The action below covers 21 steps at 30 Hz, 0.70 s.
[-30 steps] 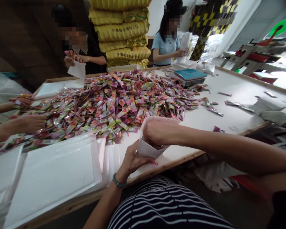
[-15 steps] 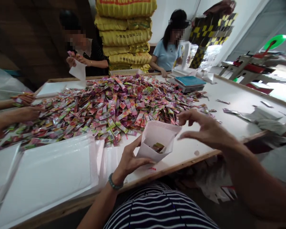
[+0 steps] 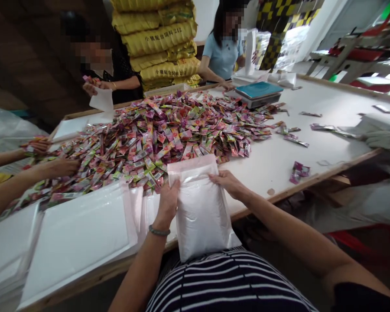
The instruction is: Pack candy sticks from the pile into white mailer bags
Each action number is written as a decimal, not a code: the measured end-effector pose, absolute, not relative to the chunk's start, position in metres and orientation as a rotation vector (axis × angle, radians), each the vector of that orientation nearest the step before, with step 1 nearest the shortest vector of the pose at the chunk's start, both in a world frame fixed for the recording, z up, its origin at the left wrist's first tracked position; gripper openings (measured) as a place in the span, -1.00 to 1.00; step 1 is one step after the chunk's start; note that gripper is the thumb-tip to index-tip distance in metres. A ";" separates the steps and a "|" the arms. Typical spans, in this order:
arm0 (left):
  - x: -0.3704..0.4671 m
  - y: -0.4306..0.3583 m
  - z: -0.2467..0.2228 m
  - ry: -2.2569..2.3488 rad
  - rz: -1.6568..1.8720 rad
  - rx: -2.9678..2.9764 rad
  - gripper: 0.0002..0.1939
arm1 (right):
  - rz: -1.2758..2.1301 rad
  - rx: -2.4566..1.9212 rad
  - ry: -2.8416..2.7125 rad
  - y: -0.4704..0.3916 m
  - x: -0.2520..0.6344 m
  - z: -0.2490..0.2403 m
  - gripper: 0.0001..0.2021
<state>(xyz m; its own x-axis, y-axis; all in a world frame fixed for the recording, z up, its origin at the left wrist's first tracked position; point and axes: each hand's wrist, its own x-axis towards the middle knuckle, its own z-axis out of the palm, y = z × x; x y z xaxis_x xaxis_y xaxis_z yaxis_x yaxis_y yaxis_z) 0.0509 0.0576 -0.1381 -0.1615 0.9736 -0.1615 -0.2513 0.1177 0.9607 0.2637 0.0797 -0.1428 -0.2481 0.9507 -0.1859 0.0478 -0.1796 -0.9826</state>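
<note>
Wears a rounded grey-green bracelet point(image 3: 159, 232) at the wrist just behind the left hand point(image 3: 169, 201); shows a plain dark sleeve point(image 3: 357, 297) well back from the right hand point(image 3: 229, 182), and navy cloth point(image 3: 227, 284) with thin white stripes below both.

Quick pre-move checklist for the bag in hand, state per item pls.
1. Left hand on the white bag: ok, grips its upper left edge.
2. Right hand on the bag: ok, pinches its upper right edge.
3. Bag contents: cannot tell, the bag bulges but its white front hides the inside.
4. Bag mouth closed: cannot tell from this angle.
5. Co-workers' hands away from the bag: ok, one hand is over at the left of the packet pile.
6. No stray packets by the near table edge: not ok, purple packets lie there, to the right.
</note>
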 end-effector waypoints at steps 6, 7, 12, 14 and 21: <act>0.058 0.070 -0.184 1.217 1.339 0.645 -0.57 | 0.565 -1.739 -1.701 0.084 0.250 -0.186 -0.82; 0.059 0.069 -0.182 1.193 1.347 0.665 -0.56 | 0.315 -1.654 -1.775 0.085 0.245 -0.181 -0.83; 0.063 0.063 -0.165 1.070 1.328 0.851 -0.52 | -0.031 -1.069 -2.326 0.101 0.203 -0.145 -0.81; 0.064 0.063 -0.161 1.080 1.302 0.906 -0.54 | 0.050 -1.013 -2.432 0.111 0.188 -0.139 -0.82; 0.064 0.063 -0.157 1.079 1.210 0.840 -0.54 | 0.912 -1.138 -1.413 0.121 0.221 -0.126 -0.84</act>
